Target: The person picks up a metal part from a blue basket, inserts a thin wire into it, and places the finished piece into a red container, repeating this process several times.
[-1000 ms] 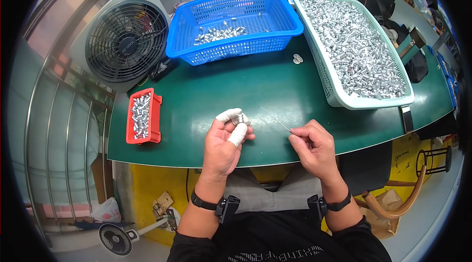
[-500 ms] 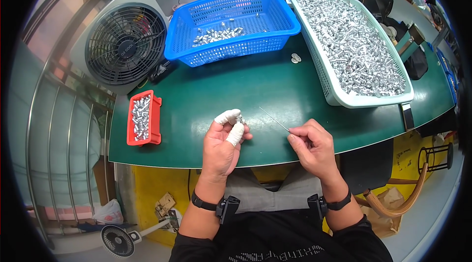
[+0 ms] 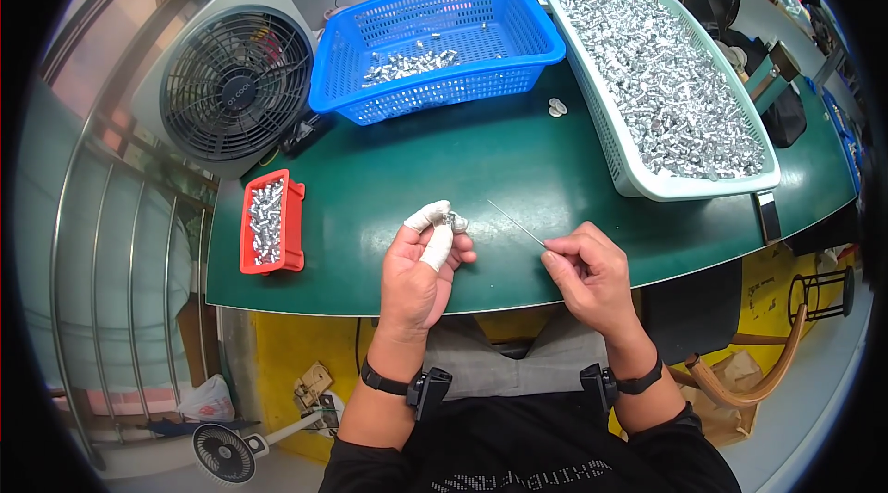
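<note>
My left hand [image 3: 423, 262], with white wrappings on its thumb and a finger, pinches a small silver metal part [image 3: 457, 223] above the green tabletop. To its right, my right hand [image 3: 588, 273] is closed on a thin metal rod [image 3: 514, 221], whose free end points up and left toward the part without touching it. A red bin [image 3: 295, 227] of similar small metal parts stands left of my left hand. Beyond my hands is a blue basket [image 3: 444, 89] with a small heap of parts. A pale green basket [image 3: 675, 188] at the right is filled with many more.
A box fan [image 3: 239, 81] stands at the left end of the green table [image 3: 388, 160]. Some small round metal pieces [image 3: 557, 108] lie between the baskets. At the right edge is a dark flat object [image 3: 767, 219]. A small white fan [image 3: 224, 454] is low at the left.
The left fingers have shifted slightly around the metal part, which now shows more at the fingertips. My right hand and the rod are nearly unmoved.
</note>
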`<state>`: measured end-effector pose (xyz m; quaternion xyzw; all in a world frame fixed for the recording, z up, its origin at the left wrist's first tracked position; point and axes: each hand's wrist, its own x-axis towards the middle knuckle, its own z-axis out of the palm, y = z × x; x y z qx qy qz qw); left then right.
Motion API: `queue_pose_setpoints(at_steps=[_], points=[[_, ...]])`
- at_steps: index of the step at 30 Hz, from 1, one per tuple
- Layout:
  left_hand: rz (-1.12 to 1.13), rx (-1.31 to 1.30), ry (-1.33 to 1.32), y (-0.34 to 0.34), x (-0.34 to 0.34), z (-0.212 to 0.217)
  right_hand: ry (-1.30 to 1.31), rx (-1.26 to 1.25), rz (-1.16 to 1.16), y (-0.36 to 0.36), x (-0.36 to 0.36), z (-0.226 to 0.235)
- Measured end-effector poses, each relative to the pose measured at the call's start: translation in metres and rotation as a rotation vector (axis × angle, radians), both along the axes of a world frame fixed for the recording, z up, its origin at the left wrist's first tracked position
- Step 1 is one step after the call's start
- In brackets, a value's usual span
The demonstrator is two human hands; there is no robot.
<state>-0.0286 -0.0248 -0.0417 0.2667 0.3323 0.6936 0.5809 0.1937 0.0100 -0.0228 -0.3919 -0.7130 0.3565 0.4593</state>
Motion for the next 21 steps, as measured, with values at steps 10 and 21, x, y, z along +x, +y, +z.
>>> queue_pose_setpoints(at_steps=[10, 21], points=[[-0.003, -0.027, 0.001, -0.0017, 0.0008, 0.0030, 0.001, -0.021, 0.004, -0.0022, 0.0001, 0.0008], [-0.060, -0.009, -0.071, -0.0018, -0.0039, -0.0001, 0.005, -0.019, 0.000, -0.0031, 0.0007, 0.0020]])
